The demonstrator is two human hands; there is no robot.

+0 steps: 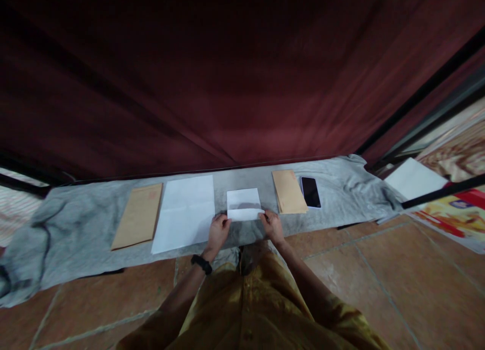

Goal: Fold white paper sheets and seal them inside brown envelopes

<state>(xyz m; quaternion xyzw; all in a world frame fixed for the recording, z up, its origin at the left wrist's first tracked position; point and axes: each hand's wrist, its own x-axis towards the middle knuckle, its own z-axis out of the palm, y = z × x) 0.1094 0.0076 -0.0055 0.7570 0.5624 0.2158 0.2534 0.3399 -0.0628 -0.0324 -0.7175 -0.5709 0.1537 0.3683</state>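
A white sheet of paper (243, 197) lies in front of me with its near edge folded up and over. My left hand (219, 233) pinches the near left corner of the fold, and a dark band circles that wrist. At the near right corner, my right hand (272, 226) grips the same paper between thumb and fingers. To the left is a larger stack of white paper (185, 212), flat on the grey cloth. Brown envelopes (290, 191) rest just beyond my right hand, with a smartphone (310, 192) beside them.
A grey cloth (87, 208) covers the narrow surface, with a large brown envelope (138, 216) at left. A dark red curtain (227, 87) hangs behind it. Dark bars (428, 87) and a colourful printed package (454, 213) stand at right. Below is tiled floor (379, 269).
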